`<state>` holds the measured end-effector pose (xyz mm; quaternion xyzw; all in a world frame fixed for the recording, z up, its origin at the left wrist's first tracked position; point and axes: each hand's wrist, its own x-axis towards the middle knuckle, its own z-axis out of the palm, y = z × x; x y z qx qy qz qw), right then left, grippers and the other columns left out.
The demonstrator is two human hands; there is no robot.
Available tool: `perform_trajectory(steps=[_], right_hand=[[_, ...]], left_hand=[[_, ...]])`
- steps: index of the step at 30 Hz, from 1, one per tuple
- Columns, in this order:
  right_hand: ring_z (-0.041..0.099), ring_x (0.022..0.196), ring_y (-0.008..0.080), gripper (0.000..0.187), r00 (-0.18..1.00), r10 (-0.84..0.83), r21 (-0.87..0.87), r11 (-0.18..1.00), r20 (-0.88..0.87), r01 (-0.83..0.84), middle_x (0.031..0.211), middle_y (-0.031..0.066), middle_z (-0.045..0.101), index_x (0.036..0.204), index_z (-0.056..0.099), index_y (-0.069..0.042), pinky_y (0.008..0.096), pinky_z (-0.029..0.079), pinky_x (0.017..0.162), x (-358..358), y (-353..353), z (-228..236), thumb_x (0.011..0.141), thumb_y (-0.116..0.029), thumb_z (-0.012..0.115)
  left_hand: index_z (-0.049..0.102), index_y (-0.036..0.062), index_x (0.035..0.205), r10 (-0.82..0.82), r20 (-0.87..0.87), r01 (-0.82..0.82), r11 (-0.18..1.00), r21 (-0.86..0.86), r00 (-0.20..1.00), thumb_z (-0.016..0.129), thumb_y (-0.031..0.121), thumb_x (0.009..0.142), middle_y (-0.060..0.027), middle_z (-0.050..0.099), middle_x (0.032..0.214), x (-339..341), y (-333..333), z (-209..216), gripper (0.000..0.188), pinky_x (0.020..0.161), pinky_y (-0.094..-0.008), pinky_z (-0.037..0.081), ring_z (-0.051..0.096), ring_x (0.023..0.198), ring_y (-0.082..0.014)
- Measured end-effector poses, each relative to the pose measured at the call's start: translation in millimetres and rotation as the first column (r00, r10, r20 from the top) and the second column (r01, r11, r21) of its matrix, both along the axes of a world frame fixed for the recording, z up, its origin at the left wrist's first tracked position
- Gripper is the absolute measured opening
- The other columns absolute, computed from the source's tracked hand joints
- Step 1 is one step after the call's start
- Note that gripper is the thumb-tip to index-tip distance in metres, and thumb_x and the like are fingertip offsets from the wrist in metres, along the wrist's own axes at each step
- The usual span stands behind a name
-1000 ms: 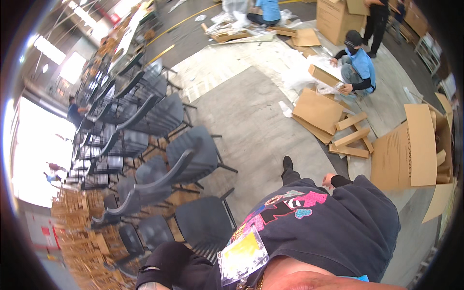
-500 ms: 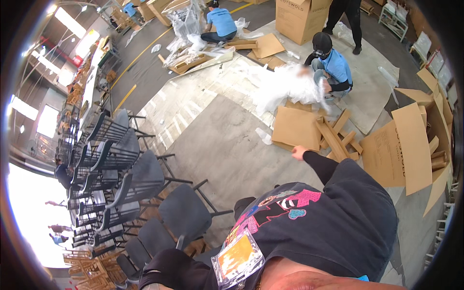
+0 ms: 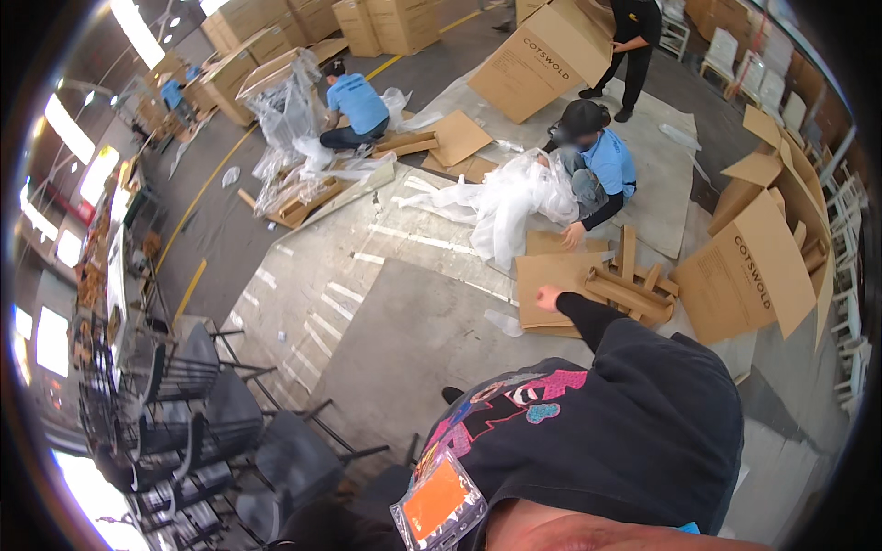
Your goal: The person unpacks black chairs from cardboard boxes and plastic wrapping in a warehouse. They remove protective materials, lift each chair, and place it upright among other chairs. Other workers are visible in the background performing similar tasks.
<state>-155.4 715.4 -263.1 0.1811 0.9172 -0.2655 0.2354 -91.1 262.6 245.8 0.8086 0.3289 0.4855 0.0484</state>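
Right grip (image 3: 549,297): finger closure cannot be determined; nearest cardboard sheet (image 3: 551,273) extends behind it, right of frame centre.

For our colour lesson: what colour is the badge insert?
The badge insert is orange, clearest in head view.

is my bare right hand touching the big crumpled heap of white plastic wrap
Apart: the head view shows the bare right hand short of the crumpled white plastic wrap heap, with flat brown cardboard visible between them.
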Motion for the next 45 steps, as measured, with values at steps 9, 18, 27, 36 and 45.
perform_trajectory(steps=[9,18,27,36,45], right_hand=[[0.067,0.065,0.0255,0.028,0.843,-0.252,0.158,0.967,0.475,0.201,0.071,0.0111,0.068,0.081,0.068,0.000,0.0370,0.053,0.064,23.9,-28.1,-10.2,0.078,-0.022,0.052],[0.065,0.093,0.0347,0.034,0.862,-0.158,0.116,0.986,0.482,0.116,0.096,0.0201,0.068,0.090,0.070,-0.001,0.0413,0.052,0.079,-234.8,-56.5,-59.6,0.065,-0.022,0.062],[0.061,0.095,0.0348,0.031,0.890,0.191,0.010,0.979,-0.413,-0.206,0.098,0.0187,0.066,0.099,0.067,-0.007,0.0427,0.048,0.084,-720.0,-186.4,29.3,0.074,-0.024,0.057],[0.062,0.097,0.0338,0.034,0.906,0.352,0.029,0.934,-0.235,-0.356,0.101,0.0188,0.066,0.099,0.068,-0.009,0.0425,0.048,0.085,-877.3,-260.3,6.7,0.073,-0.027,0.058],[0.068,0.070,0.0282,0.026,0.928,-0.094,0.188,0.982,0.359,0.027,0.072,0.0161,0.068,0.075,0.070,-0.001,0.0388,0.053,0.072,-827.8,-234.8,-23.2,0.076,-0.021,0.053]], left_hand=[[0.018,0.0322,0.143,0.171,0.075,-0.168,0.985,-0.034,0.982,0.047,0.010,0.089,-0.0064,0.053,0.060,-195.7,-60.8,-1.0,0.065,0.038,-0.0297,0.030,0.049,0.043,-0.0191],[0.017,0.0289,0.143,0.616,-0.080,-0.618,0.786,-0.006,0.784,0.051,0.004,0.084,-0.0105,0.058,0.063,-368.8,-107.4,-3.1,0.072,0.037,-0.0326,0.030,0.051,0.042,-0.0229],[0.009,0.0283,0.147,0.635,-0.045,-0.631,0.772,0.080,0.771,0.051,0.004,0.084,-0.0146,0.059,0.064,-531.1,-127.1,-4.8,0.080,0.038,-0.0325,0.030,0.051,0.041,-0.0237],[0.012,0.0217,0.146,0.579,-0.111,-0.559,0.812,0.170,0.808,0.045,0.003,0.086,-0.0160,0.060,0.065,-740.2,-218.0,-25.1,0.071,0.037,-0.0319,0.030,0.052,0.041,-0.0239],[0.057,0.0077,0.072,0.485,-0.005,-0.484,0.873,-0.065,0.875,0.053,0.009,0.080,-0.0106,0.061,0.069,-993.8,-287.5,4.9,0.008,0.040,-0.0300,0.032,0.052,0.048,-0.0186]])
